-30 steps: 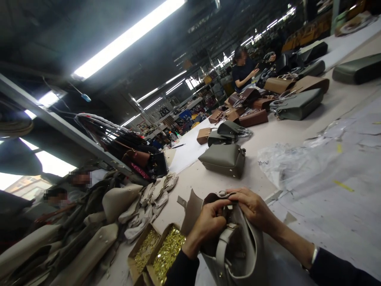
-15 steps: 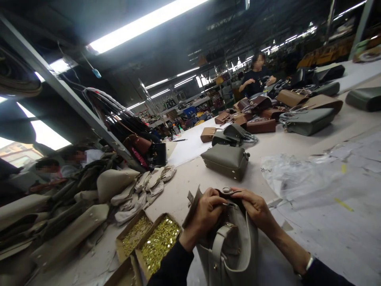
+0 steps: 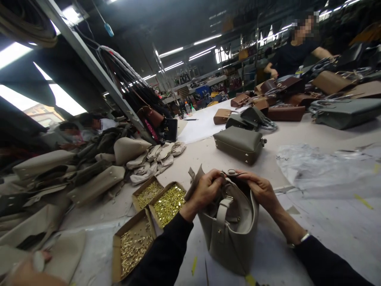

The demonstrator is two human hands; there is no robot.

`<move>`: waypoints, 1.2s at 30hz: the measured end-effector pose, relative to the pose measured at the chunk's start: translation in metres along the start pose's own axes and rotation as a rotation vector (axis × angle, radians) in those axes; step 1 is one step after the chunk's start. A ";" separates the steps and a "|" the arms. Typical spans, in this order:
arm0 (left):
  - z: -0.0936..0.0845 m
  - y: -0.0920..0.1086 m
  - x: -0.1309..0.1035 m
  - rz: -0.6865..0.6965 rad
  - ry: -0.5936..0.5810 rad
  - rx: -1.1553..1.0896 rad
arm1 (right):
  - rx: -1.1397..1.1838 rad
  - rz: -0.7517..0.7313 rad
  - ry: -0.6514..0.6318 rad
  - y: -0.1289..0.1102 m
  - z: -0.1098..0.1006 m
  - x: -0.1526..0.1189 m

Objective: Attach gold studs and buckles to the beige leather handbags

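Observation:
A grey-beige handbag (image 3: 229, 242) stands on the table in front of me with its mouth open, showing the pale lining and a strap across the near side. My left hand (image 3: 208, 188) is closed on the bag's upper edge, thumb and fingers pinched together. On the far right part of the rim, my right hand (image 3: 262, 190) grips the edge with its fingertips. Between the hands, a small round tab (image 3: 231, 172) shows at the far rim. What lies under my fingertips is partly hidden.
Cardboard trays of gold metal fittings (image 3: 169, 202) sit left of the bag. A dark olive handbag (image 3: 239, 145) lies beyond it. Unfinished bags (image 3: 98, 184) are heaped at left, plastic sheeting (image 3: 315, 167) at right. A co-worker (image 3: 293, 51) stands across the table; another person's hand (image 3: 32, 270) shows lower left.
The view has tilted down and shifted left, showing more of the bag and trays. Both hands keep their hold on the rim. Another person's hand has appeared at lower left.

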State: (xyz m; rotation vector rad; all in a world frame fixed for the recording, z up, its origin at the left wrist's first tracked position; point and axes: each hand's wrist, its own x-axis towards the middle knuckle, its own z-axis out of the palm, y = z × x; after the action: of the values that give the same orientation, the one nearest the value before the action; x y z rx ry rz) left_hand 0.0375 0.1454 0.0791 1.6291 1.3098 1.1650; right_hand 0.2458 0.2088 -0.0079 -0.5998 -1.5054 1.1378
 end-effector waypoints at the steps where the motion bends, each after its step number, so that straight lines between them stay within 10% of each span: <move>1: 0.001 -0.001 0.000 0.001 0.002 -0.006 | -0.006 -0.004 -0.003 0.000 0.000 -0.001; 36: 0.002 0.000 -0.004 -0.011 0.035 0.027 | -0.085 -0.127 0.001 -0.010 0.001 -0.005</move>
State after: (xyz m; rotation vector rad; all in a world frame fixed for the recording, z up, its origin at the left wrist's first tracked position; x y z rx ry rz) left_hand 0.0392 0.1417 0.0775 1.6249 1.3603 1.1784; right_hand 0.2487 0.2003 -0.0008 -0.5532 -1.5746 0.9805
